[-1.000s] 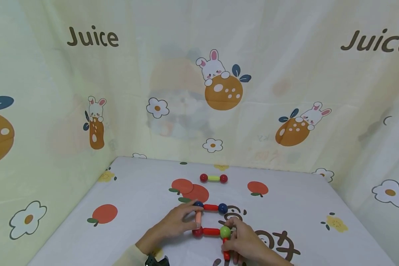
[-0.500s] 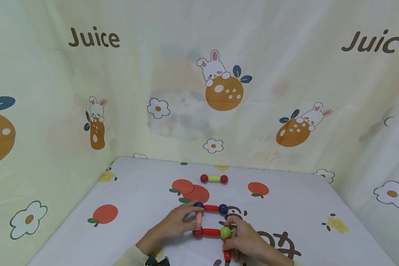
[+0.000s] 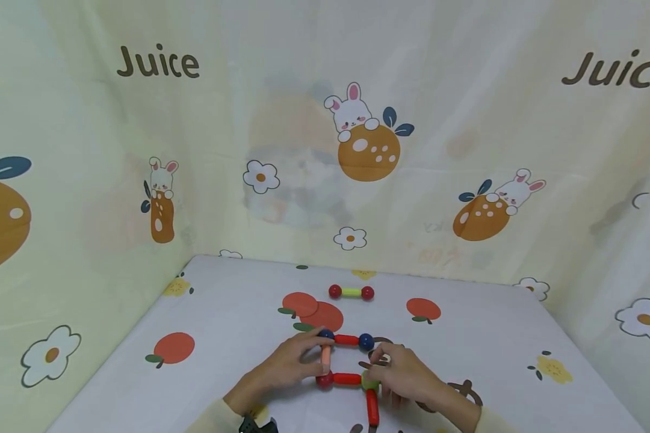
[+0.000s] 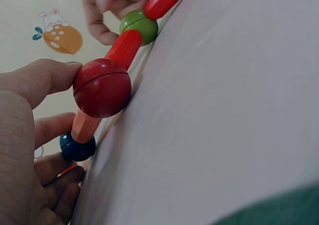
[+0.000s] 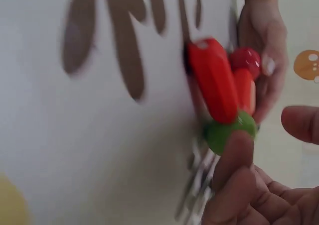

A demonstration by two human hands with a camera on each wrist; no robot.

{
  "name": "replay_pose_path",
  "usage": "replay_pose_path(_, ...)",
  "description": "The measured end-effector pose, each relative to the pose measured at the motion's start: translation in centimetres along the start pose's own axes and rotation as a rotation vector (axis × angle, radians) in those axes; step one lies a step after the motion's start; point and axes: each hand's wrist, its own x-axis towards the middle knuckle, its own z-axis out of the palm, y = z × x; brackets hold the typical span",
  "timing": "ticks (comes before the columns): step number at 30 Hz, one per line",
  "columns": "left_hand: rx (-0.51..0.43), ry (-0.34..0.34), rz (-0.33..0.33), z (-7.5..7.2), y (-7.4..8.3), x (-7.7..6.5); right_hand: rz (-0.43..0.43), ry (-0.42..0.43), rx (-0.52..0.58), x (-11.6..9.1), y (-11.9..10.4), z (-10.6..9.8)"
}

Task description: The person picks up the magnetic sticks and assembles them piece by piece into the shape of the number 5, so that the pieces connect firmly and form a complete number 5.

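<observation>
A frame of joined rods and balls lies on the table before me. Its left side is a salmon rod (image 3: 325, 359) between a blue ball (image 3: 327, 335) and a dark red ball (image 4: 102, 88). My left hand (image 3: 292, 362) holds this side, thumb at the red ball, fingers by the blue one. From these corners a red rod (image 3: 346, 340) runs to another blue ball (image 3: 366, 342), and a nearer red rod (image 3: 348, 379) to a green ball (image 4: 139, 27). A third red rod (image 3: 372, 409) points from it towards me. My right hand (image 3: 406, 374), fingers spread, partly covers the green ball.
Farther back lies a separate yellow-green rod (image 3: 351, 293) with a red ball on each end. The white table cover (image 3: 238, 300) carries printed fruit. A patterned curtain (image 3: 298, 198) rises behind the table and along its sides.
My right hand has left the red rod pointing towards me and shifted up over the green ball, its fingers loosened. My left hand keeps its hold; the view has drifted slightly.
</observation>
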Motion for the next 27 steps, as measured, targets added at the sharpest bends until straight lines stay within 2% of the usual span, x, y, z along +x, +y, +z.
replay_pose_path(4, 0.012, -0.009, 0.010, 0.2, 0.6, 0.5, -0.059, 0.154, -0.076, 0.6, -0.2, -1.2)
replay_pose_path(7, 0.026, -0.007, 0.023, 0.3, 0.6, 0.7, -0.112, 0.297, -0.148, 1.9, 0.3, -1.7)
replay_pose_path(10, 0.018, 0.006, 0.013, 0.4, 0.6, 0.4, -0.150, 0.381, -0.201, 3.4, 0.7, -1.8)
replay_pose_path(18, -0.016, -0.010, -0.005, 0.8, 0.3, -0.1, -0.165, 0.405, -0.260, 6.7, 1.4, -1.9)
replay_pose_path(27, -0.021, 0.005, -0.023, 0.2, 0.6, 0.1, -0.199, 0.412, -0.491, 11.3, 1.1, -3.8)
